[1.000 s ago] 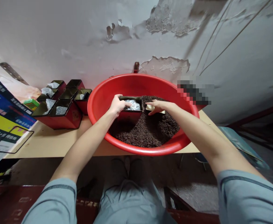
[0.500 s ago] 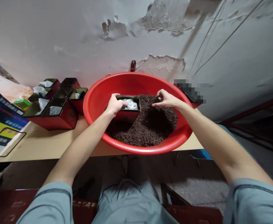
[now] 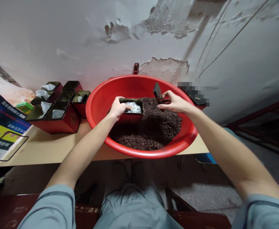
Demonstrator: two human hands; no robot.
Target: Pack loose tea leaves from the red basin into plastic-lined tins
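Observation:
My left hand (image 3: 119, 106) grips the rim of an open red square tin (image 3: 129, 118), thumb over its edge. A crumpled clear plastic bag (image 3: 134, 107) shows inside the tin's mouth. The tin is held over the left part of a big red basin (image 3: 139, 154), above dark, loose tea-like leaves (image 3: 170, 122). My right hand (image 3: 174, 101) is over the basin's right side, fingers closed on a small dark, flat, lid-like piece (image 3: 156, 91) that stands tilted up. Its exact kind I cannot make out.
Several open red tins (image 3: 65, 122), some with plastic bags inside, are grouped left of the basin on the pale tabletop (image 3: 44, 148). A printed carton (image 3: 1, 124) stands at the far left. A dark object (image 3: 194, 95), partly pixelated, lies behind the basin's right rim.
My right hand has turned and shifted slightly right, bringing the dark flat piece up into sight. The dark hollow in the leaves has changed shape. My left hand still holds the tin.

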